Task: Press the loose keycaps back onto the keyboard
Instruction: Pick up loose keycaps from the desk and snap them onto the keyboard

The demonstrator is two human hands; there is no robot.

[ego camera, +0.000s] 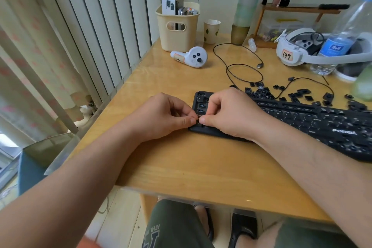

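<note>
Across table (181, 167), keyboard (322, 127) lengthwise left-right

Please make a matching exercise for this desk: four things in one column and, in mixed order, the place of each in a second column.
1. loose keycaps
2. white controller
3. paper cup
4. hands

A. right of the beige basket
B. at the keyboard left end
C. scattered behind the keyboard
D. in front of the basket

Pairs: 1-C, 2-D, 3-A, 4-B

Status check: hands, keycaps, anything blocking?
Both hands, left hand and right hand, pinching at keyboard left end; keycap there hidden. Loose keycaps piled behind keyboard. Black cable threads through pile.
</note>
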